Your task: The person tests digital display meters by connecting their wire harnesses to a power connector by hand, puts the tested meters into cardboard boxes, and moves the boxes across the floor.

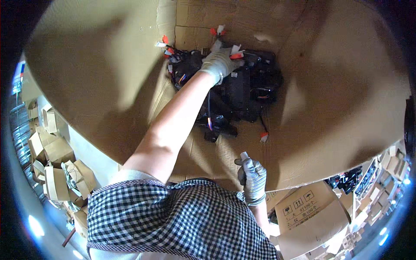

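Observation:
My left hand (218,64), in a pale knit glove, reaches far into a large cardboard box (346,99). It rests on a heap of black plastic parts with cables (238,89); most of its fingertips are hidden among them. Beside that hand, a red-and-white connector (236,55) sticks up from the heap, and more such cable ends stand out along its far edge. Closer to me, my right hand (254,180), also gloved, is held up near the box's near rim with its fingers curled. A small whitish piece (244,155) juts from its top; what it is I cannot make out.
One thin cable with a red-and-white end (264,137) trails from the heap onto the cardboard. Outside the box, a printed carton (310,212) stands at lower right. Several opened cartons (58,151) are piled at left. Dark parts (346,180) lie beyond the right rim.

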